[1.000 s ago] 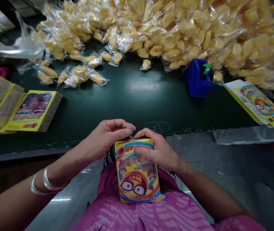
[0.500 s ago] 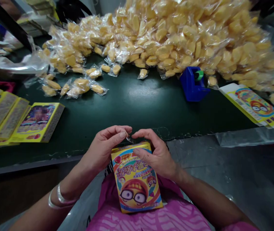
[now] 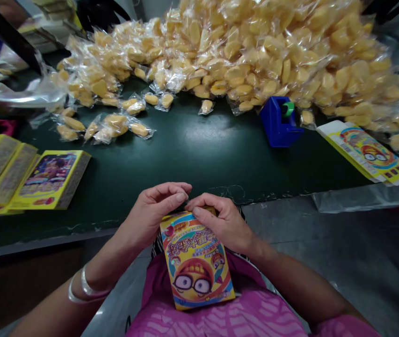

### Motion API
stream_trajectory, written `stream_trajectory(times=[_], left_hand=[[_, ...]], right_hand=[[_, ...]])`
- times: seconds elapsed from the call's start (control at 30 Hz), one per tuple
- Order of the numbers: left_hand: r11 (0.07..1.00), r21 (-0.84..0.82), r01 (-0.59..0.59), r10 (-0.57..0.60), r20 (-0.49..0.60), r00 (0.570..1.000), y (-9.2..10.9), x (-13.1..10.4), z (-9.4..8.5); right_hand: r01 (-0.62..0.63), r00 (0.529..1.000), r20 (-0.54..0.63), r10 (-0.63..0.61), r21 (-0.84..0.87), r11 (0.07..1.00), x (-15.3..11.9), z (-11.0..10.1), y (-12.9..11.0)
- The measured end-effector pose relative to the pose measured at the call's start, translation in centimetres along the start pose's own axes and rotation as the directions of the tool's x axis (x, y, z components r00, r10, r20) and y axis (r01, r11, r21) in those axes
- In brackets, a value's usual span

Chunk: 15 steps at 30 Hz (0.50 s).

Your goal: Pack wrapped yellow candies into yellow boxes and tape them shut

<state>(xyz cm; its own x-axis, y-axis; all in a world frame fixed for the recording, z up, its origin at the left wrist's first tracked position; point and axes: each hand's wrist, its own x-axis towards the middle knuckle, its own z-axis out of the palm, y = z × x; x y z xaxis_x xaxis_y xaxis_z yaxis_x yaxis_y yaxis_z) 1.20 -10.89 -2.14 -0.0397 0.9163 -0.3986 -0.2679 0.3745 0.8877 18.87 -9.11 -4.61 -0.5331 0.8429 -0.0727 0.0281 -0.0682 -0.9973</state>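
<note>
A yellow cartoon box (image 3: pixel 199 276) lies on my lap, its upper end towards the green table. My left hand (image 3: pixel 160 206) is at the box's upper left corner, thumb and forefinger pressed together; whatever lies between them is too small to make out. On the upper right edge, my right hand (image 3: pixel 220 220) pinches the box, thumb on the front face and forefinger over the top. Further off, a blue tape dispenser (image 3: pixel 278 124) with a green core stands on the table.
Wrapped yellow pieces (image 3: pixel 234 56) form a large heap across the back of the table (image 3: pixel 192 159). Several yellow boxes (image 3: pixel 50 178) lie overlapped at the left. A flat open-ended carton (image 3: pixel 373 152) rests near the right front edge. Clear plastic (image 3: pixel 350 199) hangs below it.
My right hand has moved left and down onto the box's upper edge. The small clear strip between my hands no longer shows. My left hand has barely moved.
</note>
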Motion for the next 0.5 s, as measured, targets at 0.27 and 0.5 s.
stream_trajectory(times=[0.27,0.5], left_hand=[[0.972,0.183,-0.148,0.137,0.072,0.988,0.5,0.9,0.3],[0.797,0.51,-0.323,0.325,0.087,0.942,1.5,0.8,0.8]], right_hand=[[-0.043,0.999,-0.017,0.047,0.186,0.982,0.2,0.3,0.3],[-0.196,0.979,0.009,0.203,0.296,0.935,-0.6,0.5,0.5]])
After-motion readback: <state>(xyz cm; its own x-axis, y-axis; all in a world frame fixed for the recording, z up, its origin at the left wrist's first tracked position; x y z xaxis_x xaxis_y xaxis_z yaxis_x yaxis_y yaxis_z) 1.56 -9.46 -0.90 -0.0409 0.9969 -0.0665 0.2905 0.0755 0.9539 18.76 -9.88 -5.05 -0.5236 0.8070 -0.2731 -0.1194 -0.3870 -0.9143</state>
